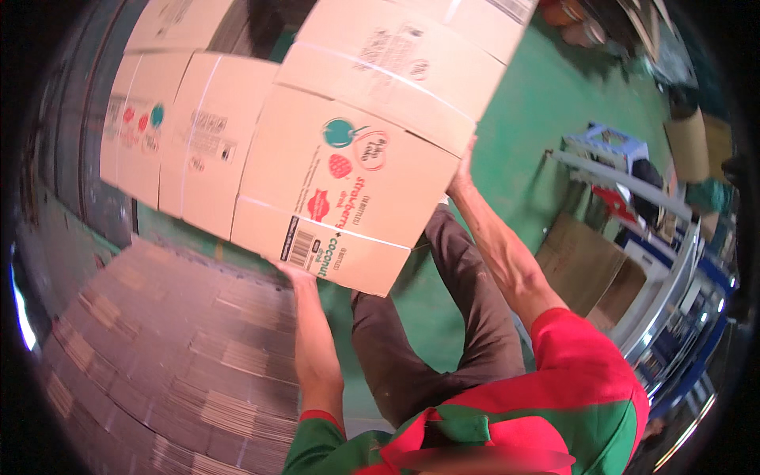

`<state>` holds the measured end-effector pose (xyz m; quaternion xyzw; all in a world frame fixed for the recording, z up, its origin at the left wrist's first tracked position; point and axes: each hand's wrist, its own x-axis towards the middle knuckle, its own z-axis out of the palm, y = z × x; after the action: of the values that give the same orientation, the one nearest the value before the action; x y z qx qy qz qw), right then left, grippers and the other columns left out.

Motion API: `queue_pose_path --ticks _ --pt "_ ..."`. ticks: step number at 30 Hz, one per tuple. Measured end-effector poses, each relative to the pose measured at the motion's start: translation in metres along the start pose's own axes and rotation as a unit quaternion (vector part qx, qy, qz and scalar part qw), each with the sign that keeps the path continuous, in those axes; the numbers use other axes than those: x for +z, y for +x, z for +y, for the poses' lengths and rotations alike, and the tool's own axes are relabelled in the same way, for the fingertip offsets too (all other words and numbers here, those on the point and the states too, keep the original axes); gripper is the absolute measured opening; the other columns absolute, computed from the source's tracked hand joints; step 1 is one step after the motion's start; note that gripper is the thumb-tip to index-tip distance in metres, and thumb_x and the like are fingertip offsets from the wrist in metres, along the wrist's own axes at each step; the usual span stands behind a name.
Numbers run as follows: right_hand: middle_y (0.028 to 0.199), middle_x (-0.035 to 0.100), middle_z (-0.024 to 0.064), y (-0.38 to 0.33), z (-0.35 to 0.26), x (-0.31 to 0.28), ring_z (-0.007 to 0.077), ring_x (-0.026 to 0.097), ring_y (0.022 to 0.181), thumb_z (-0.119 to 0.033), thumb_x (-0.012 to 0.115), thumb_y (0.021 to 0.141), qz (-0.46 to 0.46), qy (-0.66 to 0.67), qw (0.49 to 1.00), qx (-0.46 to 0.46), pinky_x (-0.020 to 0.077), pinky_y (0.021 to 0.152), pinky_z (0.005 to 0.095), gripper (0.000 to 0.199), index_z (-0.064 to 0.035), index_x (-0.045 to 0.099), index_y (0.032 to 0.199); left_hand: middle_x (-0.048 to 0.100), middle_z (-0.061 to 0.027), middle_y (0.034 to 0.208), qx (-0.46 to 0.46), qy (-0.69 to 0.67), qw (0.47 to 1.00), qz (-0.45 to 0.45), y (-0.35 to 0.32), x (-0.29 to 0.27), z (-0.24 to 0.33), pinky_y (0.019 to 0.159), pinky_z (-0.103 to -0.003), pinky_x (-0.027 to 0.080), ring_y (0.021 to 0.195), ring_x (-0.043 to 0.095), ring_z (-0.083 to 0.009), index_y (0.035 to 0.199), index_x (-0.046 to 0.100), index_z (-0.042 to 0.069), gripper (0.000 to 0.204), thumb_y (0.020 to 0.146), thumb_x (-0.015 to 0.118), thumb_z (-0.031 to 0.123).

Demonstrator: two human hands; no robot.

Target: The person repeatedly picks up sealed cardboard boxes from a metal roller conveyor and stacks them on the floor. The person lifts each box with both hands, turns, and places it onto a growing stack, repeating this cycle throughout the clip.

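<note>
A strapped bundle of flat cardboard cartons (285, 170), printed with red and green fruit drawings, lies tilted in front of me between my hands. White bands run across it. My left hand (297, 273) is at its near edge, its fingers hidden beneath the cardboard. Against the right edge of the bundle presses my right hand (461, 176), its fingers partly out of sight behind the edge. Close by on the left are more printed, banded cartons (202, 142) of the same brown card, reaching up to the bundle's left side.
Stacked bundles of flat cardboard (229, 356) fill the lower left. Right of me, on the green floor (546, 103), stand an open cardboard box (582, 265), a blue plastic stool (606, 142) and a grey metal frame (665, 285). Assorted items lie at the upper right.
</note>
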<state>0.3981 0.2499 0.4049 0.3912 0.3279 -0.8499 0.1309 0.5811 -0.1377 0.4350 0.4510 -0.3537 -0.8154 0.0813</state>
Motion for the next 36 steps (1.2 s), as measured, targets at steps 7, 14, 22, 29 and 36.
queue_pose_path --ticks 7,14,22,29,36 --pt "0.163 -0.002 0.0231 -0.005 -0.043 -0.026 0.0308 0.000 0.152 -0.089 0.012 0.083 0.064 -0.091 0.994 -0.020 0.0011 0.122 0.0435 0.118 0.0046 -0.001 0.154 0.030 -0.0119 0.159 -0.091 -0.004 0.994 0.054 -0.047 0.009 0.011 0.121 -0.048 0.020 0.145 0.027 -0.0314 0.155 0.027 0.009 0.110 0.081 0.026 0.090" --pt "0.163 0.010 0.0194 -0.026 -0.094 -0.061 0.0324 0.012 0.151 -0.084 0.021 0.087 0.054 -0.160 0.980 -0.107 0.0104 0.122 0.0437 0.111 0.0036 0.009 0.155 0.028 -0.0073 0.160 -0.066 0.146 0.987 -0.013 -0.091 0.039 -0.031 0.119 -0.052 0.020 0.147 0.026 -0.0303 0.156 0.025 0.016 0.109 0.078 0.023 0.092" --pt "0.156 0.032 0.0206 -0.144 -0.019 -0.183 0.0315 0.028 0.146 -0.064 0.034 0.098 0.120 -0.325 0.937 0.039 0.0206 0.120 0.0393 0.084 -0.0005 0.028 0.152 0.023 -0.0133 0.162 -0.162 0.191 0.957 0.146 -0.133 0.033 -0.025 0.118 -0.060 0.016 0.148 0.023 -0.0336 0.158 0.013 0.015 0.122 0.070 0.036 0.096" --pt "0.159 0.028 0.0192 -0.328 -0.019 -0.327 0.0314 0.027 0.147 -0.071 0.039 0.093 0.260 -0.384 0.882 0.089 0.0202 0.120 0.0396 0.093 0.0001 0.028 0.152 0.012 -0.0217 0.163 -0.283 0.473 0.831 0.072 -0.250 0.036 -0.079 0.119 -0.051 0.012 0.149 0.016 -0.0375 0.157 0.006 0.003 0.128 0.073 0.042 0.092" --pt "0.161 0.024 0.0175 -0.280 -0.012 -0.267 0.0284 0.022 0.149 -0.062 0.036 0.099 0.237 -0.220 0.941 -0.096 0.0169 0.121 0.0375 0.082 -0.0033 0.023 0.155 -0.001 -0.0241 0.163 -0.240 0.379 0.889 0.089 -0.238 0.033 -0.061 0.121 -0.048 0.010 0.151 0.007 -0.0368 0.155 -0.010 0.001 0.137 0.071 0.050 0.090"
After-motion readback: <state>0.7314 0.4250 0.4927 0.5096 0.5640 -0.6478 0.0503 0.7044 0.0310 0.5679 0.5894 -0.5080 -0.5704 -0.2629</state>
